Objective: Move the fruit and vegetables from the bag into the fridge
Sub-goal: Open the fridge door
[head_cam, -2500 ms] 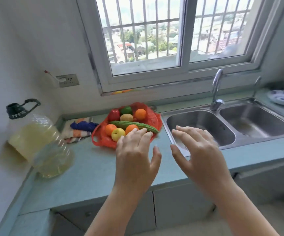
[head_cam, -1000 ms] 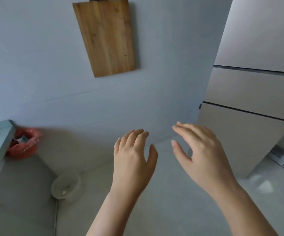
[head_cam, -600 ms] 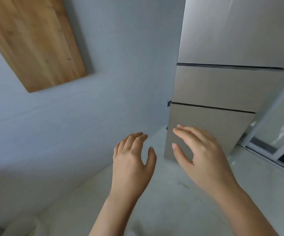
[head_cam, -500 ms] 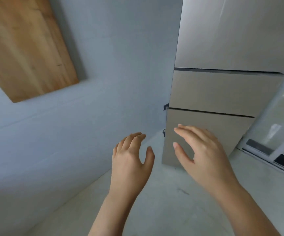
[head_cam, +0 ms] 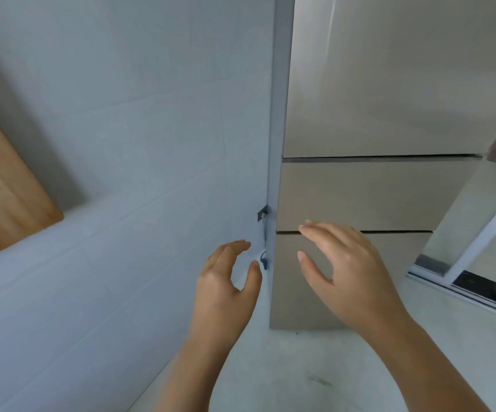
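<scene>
Hands both empty, fingers spread and loosely curled, nothing gripped. Left hand [head_cam: 226,289] hovers by the wall corner, just left of the fridge's edge; right hand [head_cam: 347,269] is raised in front of the fridge [head_cam: 359,188], overlapping the seam between the middle and bottom panels in the head view. Can't tell if the fingertips actually touch the door face, looks like a small gap. Fridge stands dead ahead and slightly right of the person, all three stacked fronts closed, seams running horizontally. No handle visible; my guess is the doors open from an edge recess, but the frame doesn't show one. Key relation: right hand is the nearer one to the door fronts, already on their face, while left hand sits off the fridge's left vertical edge, next to a small dark clip and cable [head_cam: 263,233] on the wall. If the door is pulled from that left edge, left hand is better placed; if from the right edge, right hand has to travel across. Bag and produce not in view, so nothing carried and nothing loaded yet. Reads as step one: open a compartment first, then go back for the fruit and vegetables. Wooden board [head_cam: 2,188] hangs on the wall far left, irrelevant. Glass sliding door [head_cam: 478,233] to the right, clear of the reach.
</scene>
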The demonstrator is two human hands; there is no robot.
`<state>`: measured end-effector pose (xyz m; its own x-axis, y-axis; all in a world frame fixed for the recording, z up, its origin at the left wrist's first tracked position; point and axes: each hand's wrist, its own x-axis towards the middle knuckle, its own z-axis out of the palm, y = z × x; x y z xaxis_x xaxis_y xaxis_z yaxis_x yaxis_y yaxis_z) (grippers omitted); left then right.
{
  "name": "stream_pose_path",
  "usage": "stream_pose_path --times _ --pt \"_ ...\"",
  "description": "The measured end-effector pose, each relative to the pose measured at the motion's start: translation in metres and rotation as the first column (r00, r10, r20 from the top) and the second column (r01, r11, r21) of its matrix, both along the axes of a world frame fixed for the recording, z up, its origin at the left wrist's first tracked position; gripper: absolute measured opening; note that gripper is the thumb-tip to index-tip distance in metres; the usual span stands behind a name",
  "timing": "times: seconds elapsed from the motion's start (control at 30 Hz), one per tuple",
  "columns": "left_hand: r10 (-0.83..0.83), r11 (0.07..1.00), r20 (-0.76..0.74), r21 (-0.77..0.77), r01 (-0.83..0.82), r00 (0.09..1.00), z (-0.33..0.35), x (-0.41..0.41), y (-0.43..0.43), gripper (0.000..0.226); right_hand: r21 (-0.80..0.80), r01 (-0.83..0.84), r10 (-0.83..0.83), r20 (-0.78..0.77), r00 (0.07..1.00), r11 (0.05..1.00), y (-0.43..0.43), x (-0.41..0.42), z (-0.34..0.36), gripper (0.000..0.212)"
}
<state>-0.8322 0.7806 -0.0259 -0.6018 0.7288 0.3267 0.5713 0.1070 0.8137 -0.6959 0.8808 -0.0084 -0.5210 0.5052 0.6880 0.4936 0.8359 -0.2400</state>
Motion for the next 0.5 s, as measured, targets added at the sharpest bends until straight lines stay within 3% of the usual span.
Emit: stream_pose_path --times 0.27,0.5 --pt "-0.108 0.992 0.045 0.069 0.104 0.993 0.009 -0.044 0.131 0.027 -0.011 0.089 -0.089 0.007 0.996 0.996 0.125 -0.038 -0.013 0.039" --pt "-0.130 0.983 0.072 0.138 0.119 0.989 0.030 -0.078 0.265 0.031 -0.041 0.052 -0.051 0.003 0.999 0.998 0.242 -0.067 -0.005 0.042"
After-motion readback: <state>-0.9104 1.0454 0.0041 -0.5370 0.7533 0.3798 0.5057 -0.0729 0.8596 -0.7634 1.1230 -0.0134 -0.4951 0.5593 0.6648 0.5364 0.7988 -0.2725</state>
